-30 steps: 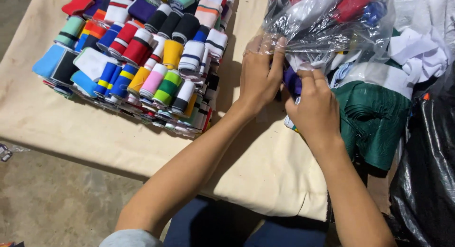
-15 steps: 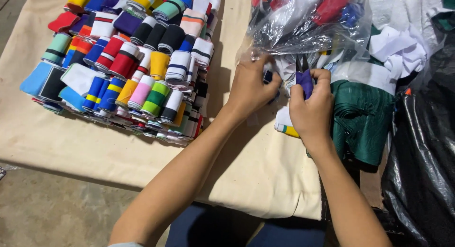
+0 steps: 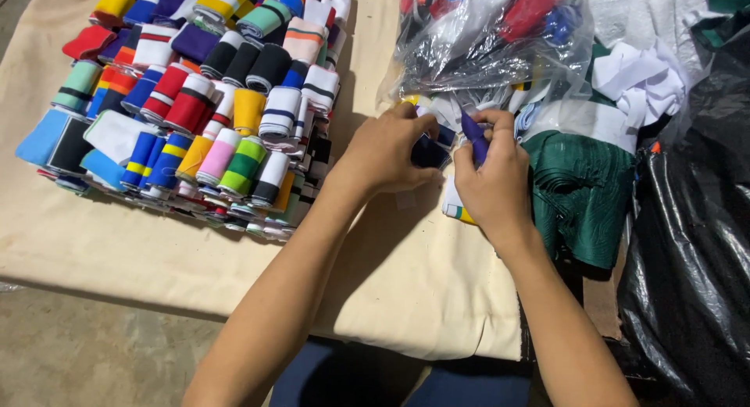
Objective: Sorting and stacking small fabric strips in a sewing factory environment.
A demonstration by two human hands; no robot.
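Observation:
My left hand [image 3: 387, 149] and my right hand [image 3: 492, 176] meet at the mouth of a clear plastic bag [image 3: 500, 40] stuffed with coloured cloth rolls. The right hand pinches a purple cloth strip [image 3: 473, 133] between thumb and fingers. The left hand's fingers curl around a dark navy roll [image 3: 430, 151] at the bag's lower edge. A small white, yellow and blue striped roll [image 3: 454, 207] lies just under my right wrist on the beige cloth [image 3: 406, 274].
A dense block of rolled striped cloth bands [image 3: 195, 102] covers the left of the beige cloth. Folded green fabric [image 3: 582, 188] lies right of my hands, white fabric [image 3: 637, 75] behind it, and a black plastic bag [image 3: 691, 251] at far right. Concrete floor [image 3: 86, 352] shows below.
Both hands have drawn back from the bag's mouth toward me, and the purple strip has come further out in my right hand. The view has shifted slightly up.

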